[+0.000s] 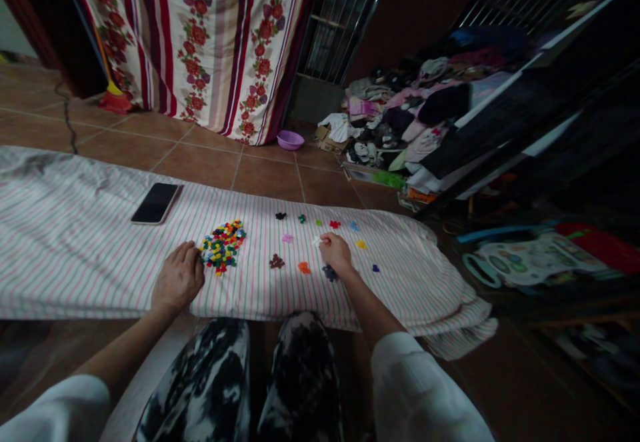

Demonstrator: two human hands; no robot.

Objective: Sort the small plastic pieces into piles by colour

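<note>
My left hand (179, 275) rests on the striped cloth with its fingers lying loosely together, at the left edge of a pile of tiny mixed-colour plastic pieces (221, 249). To the right, my right hand (336, 253) is pinched at the fingertips over a few white pieces (317, 242); anything between the fingers is hidden. Around it lie small single-colour groups: black (281, 216), green (302, 219), lime (318, 223), red (335, 225), light blue (354, 226), pink (287, 238), yellow (361, 245), brown (277, 261), orange (304, 267), dark grey (329, 273) and navy (376, 269).
A phone (156, 203) lies on the striped cloth (90, 229) left of the pile. Beyond the low surface are a floral curtain (220, 49), a purple basin (291, 139), a red broom (115, 99) and heaped clothes (400, 105). My knees are against the near edge.
</note>
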